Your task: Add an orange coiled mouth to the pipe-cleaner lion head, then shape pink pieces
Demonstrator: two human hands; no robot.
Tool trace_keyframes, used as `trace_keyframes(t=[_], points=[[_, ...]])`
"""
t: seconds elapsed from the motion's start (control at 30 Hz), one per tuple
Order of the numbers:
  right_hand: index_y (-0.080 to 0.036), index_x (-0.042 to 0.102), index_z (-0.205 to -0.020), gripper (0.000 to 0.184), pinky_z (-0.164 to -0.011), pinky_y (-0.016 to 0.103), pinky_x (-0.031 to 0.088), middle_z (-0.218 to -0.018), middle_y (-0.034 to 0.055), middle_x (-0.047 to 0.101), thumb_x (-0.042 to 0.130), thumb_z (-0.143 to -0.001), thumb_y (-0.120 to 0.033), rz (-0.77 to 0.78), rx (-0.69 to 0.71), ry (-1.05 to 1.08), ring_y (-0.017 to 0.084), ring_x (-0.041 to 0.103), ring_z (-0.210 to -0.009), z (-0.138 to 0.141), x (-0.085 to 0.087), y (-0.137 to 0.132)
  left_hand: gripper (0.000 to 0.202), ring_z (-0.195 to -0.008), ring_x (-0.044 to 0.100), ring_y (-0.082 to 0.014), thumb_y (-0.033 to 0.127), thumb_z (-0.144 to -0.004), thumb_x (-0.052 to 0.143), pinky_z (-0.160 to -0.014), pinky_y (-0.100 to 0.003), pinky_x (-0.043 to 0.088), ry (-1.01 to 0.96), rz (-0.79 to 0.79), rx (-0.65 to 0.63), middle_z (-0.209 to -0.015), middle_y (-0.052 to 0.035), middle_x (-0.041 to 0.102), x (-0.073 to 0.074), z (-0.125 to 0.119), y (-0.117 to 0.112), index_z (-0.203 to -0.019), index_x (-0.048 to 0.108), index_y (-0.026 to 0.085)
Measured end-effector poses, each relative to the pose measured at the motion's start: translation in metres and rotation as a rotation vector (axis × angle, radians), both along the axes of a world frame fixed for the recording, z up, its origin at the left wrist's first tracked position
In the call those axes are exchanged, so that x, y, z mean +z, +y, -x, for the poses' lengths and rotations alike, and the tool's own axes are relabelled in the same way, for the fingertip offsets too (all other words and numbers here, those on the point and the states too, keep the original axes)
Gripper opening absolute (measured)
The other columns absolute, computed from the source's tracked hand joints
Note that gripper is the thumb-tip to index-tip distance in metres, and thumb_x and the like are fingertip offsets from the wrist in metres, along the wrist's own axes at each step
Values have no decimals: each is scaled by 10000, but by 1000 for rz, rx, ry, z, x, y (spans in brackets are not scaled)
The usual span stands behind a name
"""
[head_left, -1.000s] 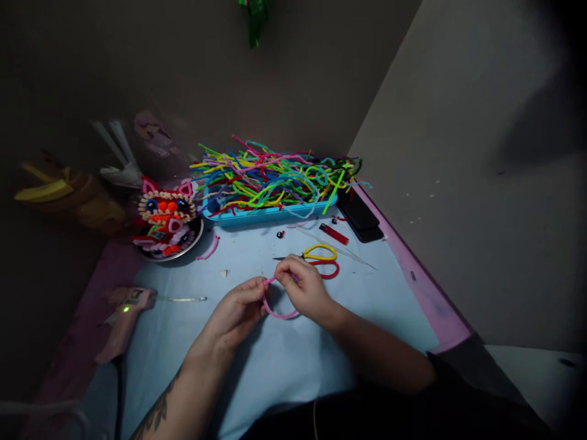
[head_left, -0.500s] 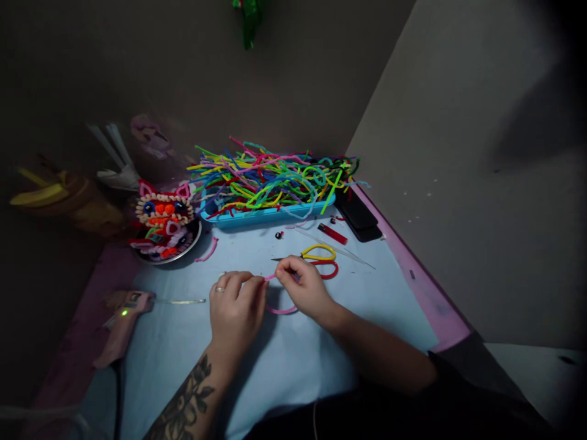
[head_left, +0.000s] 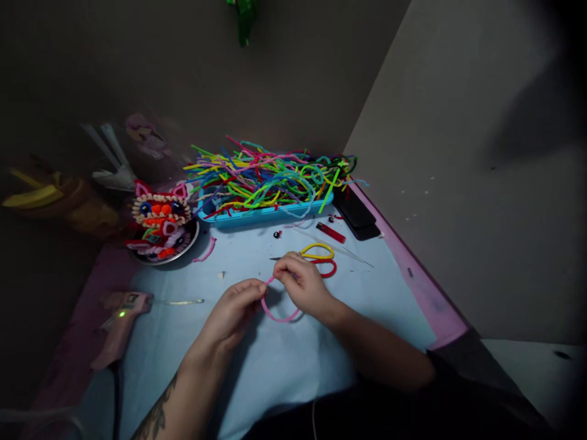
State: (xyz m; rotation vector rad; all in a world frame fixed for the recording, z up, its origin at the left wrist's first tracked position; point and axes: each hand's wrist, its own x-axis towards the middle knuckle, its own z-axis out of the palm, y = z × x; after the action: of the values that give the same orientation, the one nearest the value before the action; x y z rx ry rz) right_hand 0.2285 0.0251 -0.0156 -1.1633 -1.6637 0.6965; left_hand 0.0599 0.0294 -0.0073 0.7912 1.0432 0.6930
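A pink pipe cleaner [head_left: 280,319] curves in a loop between my two hands, above the light blue table cover. My left hand [head_left: 236,308] pinches it between thumb and forefinger. On the other side, the closed fingers of my right hand [head_left: 302,284] grip it too, and a short stretch spans the gap between the fingertips. Scissors [head_left: 323,269] with one yellow and one red handle lie just behind my right hand, which hides part of them. A short pink piece of pipe cleaner [head_left: 208,250] rests beyond my left hand.
At the back, a blue tray [head_left: 270,215] overflows with coloured pipe cleaners. A metal bowl [head_left: 190,244] holds fuzzy animal figures. A pink glue gun [head_left: 121,327], its green light lit, lies at left. A red lighter [head_left: 331,232] and black phone [head_left: 355,214] are at right.
My left hand has turned, thumb now uppermost, and dropped slightly. More of the pink loop shows below the fingers. My right hand stays nearly in place, still gripping.
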Motion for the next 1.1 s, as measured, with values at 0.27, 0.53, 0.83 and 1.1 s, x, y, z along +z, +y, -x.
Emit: trace_keyframes(t=[0.27, 0.53, 0.83, 1.1], points=[[-216, 556, -715, 174, -743, 315, 435, -725, 8, 599, 534, -879, -162, 62, 4, -4, 172, 563, -756, -2, 0, 2, 261, -595, 457, -126, 407, -666, 745, -560, -245, 350, -21, 1, -48, -651, -23, 589, -5, 3, 0, -633, 663, 161], [-221, 566, -696, 189, -737, 315, 440, -691, 4, 602, 541, -862, -132, 36, 29, 3, 173, 563, -739, 1, 0, -1, 167, -540, 417, -112, 298, -596, 678, -518, -248, 352, -67, 128, -17, -567, -9, 515, -4, -3, 1, -520, 607, 168], [-194, 618, -709, 129, -686, 271, 464, -710, -7, 646, 594, -831, -158, 180, -10, 83, 143, 596, -701, 1, -5, 4, 237, -638, 532, -153, 396, -714, 692, -577, -258, 392, 43, -75, 38, -703, -43, 630, -4, -1, -2, -743, 699, 160], [-194, 682, -760, 102, -706, 279, 488, -754, 13, 701, 608, -828, -177, 217, 38, 132, 154, 646, -743, 3, -7, 3, 263, -588, 507, -136, 413, -672, 756, -607, -268, 380, 170, -203, 89, -612, -21, 634, -3, -4, -1, -636, 695, 160]])
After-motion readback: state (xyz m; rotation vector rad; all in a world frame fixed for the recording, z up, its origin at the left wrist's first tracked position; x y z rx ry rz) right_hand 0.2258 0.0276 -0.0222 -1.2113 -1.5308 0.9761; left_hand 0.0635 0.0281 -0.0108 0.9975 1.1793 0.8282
